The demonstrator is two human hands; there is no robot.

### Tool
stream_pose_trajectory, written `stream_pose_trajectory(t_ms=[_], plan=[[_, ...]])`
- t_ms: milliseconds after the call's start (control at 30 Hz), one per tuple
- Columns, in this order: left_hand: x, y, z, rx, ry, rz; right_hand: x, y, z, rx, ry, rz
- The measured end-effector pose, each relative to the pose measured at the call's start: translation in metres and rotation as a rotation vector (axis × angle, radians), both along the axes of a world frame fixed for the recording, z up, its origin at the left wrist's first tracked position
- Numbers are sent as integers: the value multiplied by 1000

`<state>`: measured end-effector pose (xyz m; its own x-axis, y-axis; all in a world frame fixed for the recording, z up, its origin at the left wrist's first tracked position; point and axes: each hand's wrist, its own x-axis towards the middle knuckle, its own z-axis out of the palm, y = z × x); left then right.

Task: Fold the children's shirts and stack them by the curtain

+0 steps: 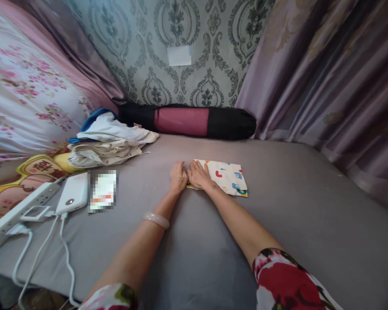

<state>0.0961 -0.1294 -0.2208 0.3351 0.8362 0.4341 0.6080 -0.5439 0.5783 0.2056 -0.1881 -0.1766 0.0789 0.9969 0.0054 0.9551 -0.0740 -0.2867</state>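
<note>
A folded white piece [228, 173] printed with red, blue, yellow and green shapes lies on the grey bed sheet; it looks like cloth, and its layers show at the near right corner. My right hand [198, 175] rests flat on its left part, fingers stretched out and palm down. Beside its left edge is my left hand [178, 177], turned on its side with the fingers stretched forward, close against the right fingers. The right hand covers the left part of the piece. A pale bangle [157, 220] circles my left wrist.
On the left are a white power strip [26, 211] with cables, a white power bank [73, 193], a blurred-out packet [102, 190], a yellow cartoon cushion [16, 193] and piled clothes [111, 140]. A black and pink bolster-shaped bag [183, 121] lies along the wall. Curtains hang at both sides.
</note>
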Motion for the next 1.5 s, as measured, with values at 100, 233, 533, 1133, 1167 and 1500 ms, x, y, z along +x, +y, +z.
stream_pose_trajectory(t_ms=[100, 233, 533, 1133, 1167, 1500], plan=[[2, -9, 8, 11, 62, -24, 10, -4, 7, 24, 25, -46], [3, -25, 19, 33, 224, -120, 29, -12, 8, 87, -68, -133], [4, -35, 29, 20, 445, -294, 37, -19, -8, 69, -129, -150], [3, -38, 32, 18, 397, -314, 77, -48, -3, 7, -108, -264], [3, -38, 32, 18, 401, -314, 77, -48, -4, 5, -113, -269], [3, -32, 22, 21, 391, -304, 77, -45, -8, 1, -67, -272]])
